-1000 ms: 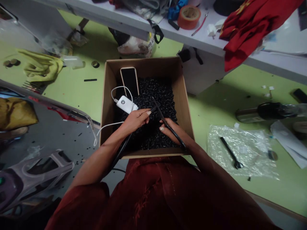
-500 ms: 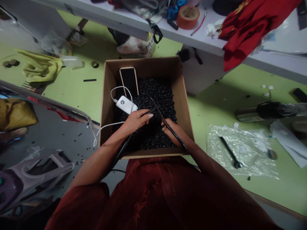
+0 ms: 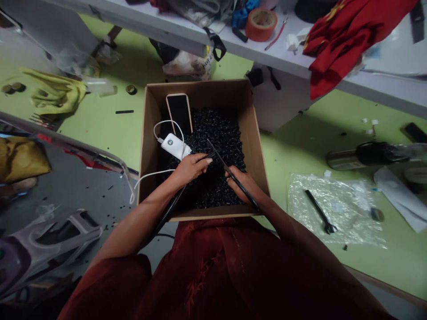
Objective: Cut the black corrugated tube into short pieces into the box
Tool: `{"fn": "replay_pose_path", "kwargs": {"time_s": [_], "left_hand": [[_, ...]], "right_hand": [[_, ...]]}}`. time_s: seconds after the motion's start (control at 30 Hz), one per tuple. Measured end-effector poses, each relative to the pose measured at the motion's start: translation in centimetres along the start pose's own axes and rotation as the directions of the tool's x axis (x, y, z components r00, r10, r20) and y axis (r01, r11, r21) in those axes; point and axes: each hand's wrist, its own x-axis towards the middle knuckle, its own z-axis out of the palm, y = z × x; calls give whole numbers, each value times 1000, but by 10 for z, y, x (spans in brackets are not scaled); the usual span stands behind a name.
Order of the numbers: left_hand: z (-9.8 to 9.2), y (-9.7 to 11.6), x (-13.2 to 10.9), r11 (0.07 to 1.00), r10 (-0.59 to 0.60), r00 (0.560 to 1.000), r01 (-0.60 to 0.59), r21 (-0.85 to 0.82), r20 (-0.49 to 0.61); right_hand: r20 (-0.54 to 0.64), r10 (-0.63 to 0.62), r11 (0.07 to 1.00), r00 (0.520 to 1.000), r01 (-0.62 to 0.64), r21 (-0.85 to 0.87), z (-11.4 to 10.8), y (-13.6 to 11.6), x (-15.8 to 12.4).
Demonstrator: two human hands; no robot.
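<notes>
In the head view, my left hand is closed around a black ribbed tube, which runs back under my left forearm. The tube's front end pokes out beyond my fingertips. My right hand grips a long, thin dark tool that looks like shears. Its pointed tip crosses over the tube's end, and its handle reaches back over my right wrist. Whether the blades are apart, I cannot tell. Both hands are over a cardboard box holding many small black pieces.
Inside the box lie a phone and a white power bank with a white cable. A workbench with orange tape and red cloth stands ahead. At right, a plastic bag and a steel bottle lie on the green surface.
The tip of the shears has shifted slightly left across the tube's end. My left hand has stayed almost still.
</notes>
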Motion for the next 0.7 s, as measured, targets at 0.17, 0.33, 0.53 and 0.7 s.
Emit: {"fn": "replay_pose_path", "kwargs": {"time_s": [0.17,0.33,0.53,0.7], "left_hand": [[0,-3,4,998,-64,998,64,-21,-15],[-1,-2,5,984,-128,992,127,-128,-5],[-1,-1,6,945,-185,983,179,-272,3],[-4,1,7,881,-182,981,193,-432,67]], "right_hand": [[6,-6,996,1000,7,-91,3,6,2],[15,16,986,1000,-13,-167,5,8,5],[-63,47,987,997,-57,-153,4,2,5],[-162,113,994,980,-111,24,-2,0,1]]}}
